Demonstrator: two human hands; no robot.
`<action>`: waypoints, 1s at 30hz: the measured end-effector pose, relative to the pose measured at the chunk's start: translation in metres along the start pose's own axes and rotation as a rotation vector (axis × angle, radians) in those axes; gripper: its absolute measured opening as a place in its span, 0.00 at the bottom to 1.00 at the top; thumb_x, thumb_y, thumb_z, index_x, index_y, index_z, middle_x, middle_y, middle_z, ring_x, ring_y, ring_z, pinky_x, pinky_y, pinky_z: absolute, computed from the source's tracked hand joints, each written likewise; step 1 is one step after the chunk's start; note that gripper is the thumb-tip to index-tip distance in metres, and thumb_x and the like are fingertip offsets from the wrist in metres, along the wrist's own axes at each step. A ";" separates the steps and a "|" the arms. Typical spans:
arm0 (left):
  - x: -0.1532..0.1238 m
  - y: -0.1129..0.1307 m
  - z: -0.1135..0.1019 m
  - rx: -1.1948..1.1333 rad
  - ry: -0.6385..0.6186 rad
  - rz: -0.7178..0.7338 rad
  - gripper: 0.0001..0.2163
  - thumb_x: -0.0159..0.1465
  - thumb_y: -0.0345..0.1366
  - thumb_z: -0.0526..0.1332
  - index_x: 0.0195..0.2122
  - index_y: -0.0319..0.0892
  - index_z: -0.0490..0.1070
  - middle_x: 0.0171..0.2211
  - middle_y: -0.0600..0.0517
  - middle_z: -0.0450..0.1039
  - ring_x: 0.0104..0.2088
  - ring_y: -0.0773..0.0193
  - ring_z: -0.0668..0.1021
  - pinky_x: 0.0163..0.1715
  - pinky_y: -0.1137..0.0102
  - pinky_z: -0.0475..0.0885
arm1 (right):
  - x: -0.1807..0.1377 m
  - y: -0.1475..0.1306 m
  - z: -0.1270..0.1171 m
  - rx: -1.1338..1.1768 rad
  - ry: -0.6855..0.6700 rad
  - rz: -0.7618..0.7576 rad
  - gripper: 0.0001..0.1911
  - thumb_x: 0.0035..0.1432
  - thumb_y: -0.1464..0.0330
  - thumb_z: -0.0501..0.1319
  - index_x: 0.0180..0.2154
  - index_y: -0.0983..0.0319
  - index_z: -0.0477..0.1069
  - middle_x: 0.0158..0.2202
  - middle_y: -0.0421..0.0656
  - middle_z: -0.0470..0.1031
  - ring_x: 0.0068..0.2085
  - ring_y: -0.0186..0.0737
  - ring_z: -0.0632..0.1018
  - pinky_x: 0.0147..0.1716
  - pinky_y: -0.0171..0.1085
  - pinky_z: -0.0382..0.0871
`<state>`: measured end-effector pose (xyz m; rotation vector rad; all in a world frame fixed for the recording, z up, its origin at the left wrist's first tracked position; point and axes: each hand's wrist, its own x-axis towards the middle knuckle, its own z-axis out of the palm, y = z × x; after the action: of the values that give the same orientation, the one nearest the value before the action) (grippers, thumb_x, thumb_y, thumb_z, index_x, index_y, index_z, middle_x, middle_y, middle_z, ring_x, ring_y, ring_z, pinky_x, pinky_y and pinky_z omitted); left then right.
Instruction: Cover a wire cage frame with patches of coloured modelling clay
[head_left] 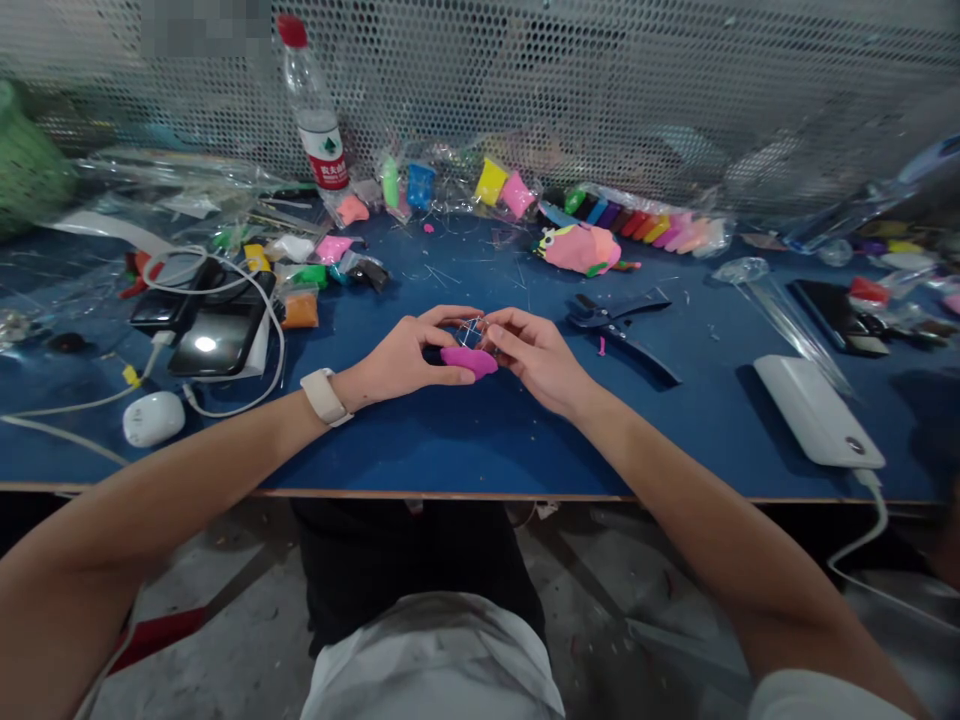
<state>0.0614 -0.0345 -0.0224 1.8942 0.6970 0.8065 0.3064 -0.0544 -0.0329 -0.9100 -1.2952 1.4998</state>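
Close together over the middle of the blue table, both my hands are closed around one small piece of work. My left hand (401,358) grips a magenta lump (471,361) that looks like modelling clay, with a dark part beside it under the fingers. Above the lump rises a thin wire frame (470,331). The fingertips of my right hand (529,350) pinch at the frame's right side; exactly what they grip is partly hidden. Right of my right hand lie black-handled pliers (615,325) and a tiny magenta scrap (601,346).
Behind my hands sits a pink clay figure (581,249), near colourful clay packets (660,225). A water bottle (319,120) stands at the back. Left are a phone (221,335), cables and a white earphone case (154,418); right, a white power bank (817,410) with a cable.
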 end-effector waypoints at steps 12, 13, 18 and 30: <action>0.000 -0.002 -0.001 0.098 0.004 0.028 0.17 0.61 0.55 0.82 0.38 0.47 0.89 0.73 0.43 0.74 0.72 0.39 0.77 0.76 0.42 0.69 | -0.002 -0.003 0.000 -0.133 -0.030 -0.064 0.29 0.52 0.50 0.86 0.48 0.55 0.81 0.40 0.39 0.79 0.42 0.41 0.79 0.49 0.44 0.79; 0.000 -0.001 -0.001 0.104 -0.003 0.024 0.16 0.62 0.54 0.82 0.37 0.47 0.89 0.74 0.43 0.73 0.72 0.39 0.77 0.76 0.42 0.69 | -0.002 -0.003 0.000 -0.131 -0.033 -0.066 0.28 0.52 0.51 0.86 0.48 0.55 0.82 0.39 0.39 0.79 0.42 0.41 0.79 0.49 0.43 0.78; 0.000 -0.001 -0.001 0.101 -0.009 0.016 0.17 0.63 0.54 0.81 0.35 0.46 0.88 0.74 0.43 0.73 0.72 0.38 0.77 0.76 0.41 0.69 | -0.002 -0.003 0.001 -0.125 -0.038 -0.074 0.27 0.54 0.50 0.85 0.49 0.55 0.82 0.42 0.40 0.80 0.44 0.41 0.80 0.50 0.43 0.78; 0.002 -0.006 -0.003 0.082 -0.012 0.028 0.18 0.58 0.54 0.83 0.38 0.46 0.88 0.72 0.41 0.74 0.70 0.38 0.78 0.75 0.42 0.71 | 0.000 -0.002 0.001 -0.044 0.003 -0.005 0.29 0.51 0.50 0.87 0.47 0.56 0.82 0.42 0.40 0.82 0.44 0.40 0.81 0.49 0.41 0.77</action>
<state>0.0598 -0.0290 -0.0263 1.9850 0.7071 0.7935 0.3059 -0.0549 -0.0307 -0.9361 -1.3327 1.4705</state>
